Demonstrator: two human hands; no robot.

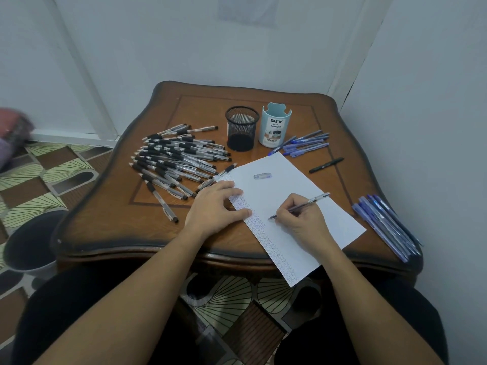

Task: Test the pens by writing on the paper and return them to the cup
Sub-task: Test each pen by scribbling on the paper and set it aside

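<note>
The pen (303,205) is pinched low on its barrel by the fingers (286,211) of the right hand (301,222), its tip touching the paper (290,188). The left hand (213,209) lies flat, fingers spread, on the paper's left edge. On the tabletop (110,212) stand two cups, a black mesh cup (242,127) and a blue cup (275,126); one cap (262,176) lies on the paper.
</note>
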